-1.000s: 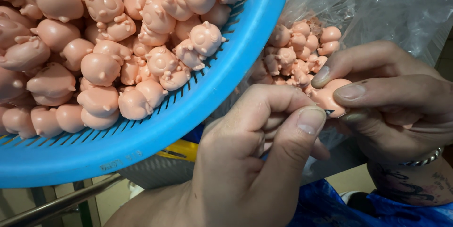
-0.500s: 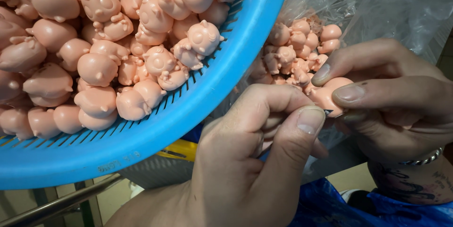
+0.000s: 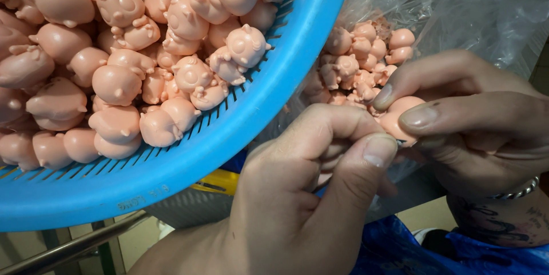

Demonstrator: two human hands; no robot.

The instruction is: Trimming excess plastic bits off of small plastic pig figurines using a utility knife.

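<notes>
**Pink pig figure held between two hands beside the basket**

A small pink pig figure point(image 3: 400, 116) is pinched by the right hand point(image 3: 474, 120) between thumb and forefinger, turned toward the left hand point(image 3: 309, 195), apparently so its edge can be worked. The left hand is clenched, its thumb pressed at the figure; what it grips is hidden. The figure looks smooth, rounded and unpainted. Many like it fill the blue plastic basket point(image 3: 274, 115) and the clear plastic bag point(image 3: 457, 6) behind.

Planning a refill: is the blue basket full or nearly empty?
Full: the blue basket is heaped with pink pig figures up to its rim.
</notes>
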